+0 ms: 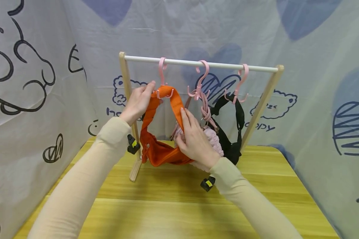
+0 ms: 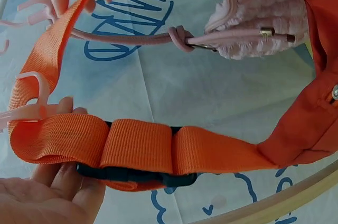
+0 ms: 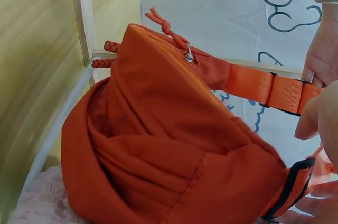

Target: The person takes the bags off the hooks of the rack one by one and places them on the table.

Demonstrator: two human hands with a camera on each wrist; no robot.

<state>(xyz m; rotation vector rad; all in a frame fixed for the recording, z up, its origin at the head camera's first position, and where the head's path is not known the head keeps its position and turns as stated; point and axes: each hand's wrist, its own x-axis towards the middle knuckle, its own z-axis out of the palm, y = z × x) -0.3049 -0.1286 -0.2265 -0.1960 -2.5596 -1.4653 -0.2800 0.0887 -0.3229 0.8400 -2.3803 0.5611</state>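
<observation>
An orange-red fabric shoulder bag [image 3: 174, 129] hangs by its wide webbing strap [image 2: 140, 145] from the left pink hook [image 1: 162, 71]. My left hand [image 1: 139, 101] is at the strap's upper left beside the hook, fingers behind the webbing and thumb up near the hook, holding it. A black slider buckle [image 2: 137, 175] sits on the strap near these fingers. Over the strap's right side lies my right hand [image 1: 194, 137], its fingers fairly straight against the webbing and its thumb apart. The bag's body droops below, with a zipper along its edge.
A fluffy pink bag [image 1: 213, 141] hangs from the middle hook [image 1: 201, 79], partly behind my right hand. Further right, a black bag [image 1: 231, 146] hangs from another pink hook [image 1: 241, 81]. The rack's white rail [image 1: 179, 62] rests on wooden legs on a wooden table [image 1: 155, 215].
</observation>
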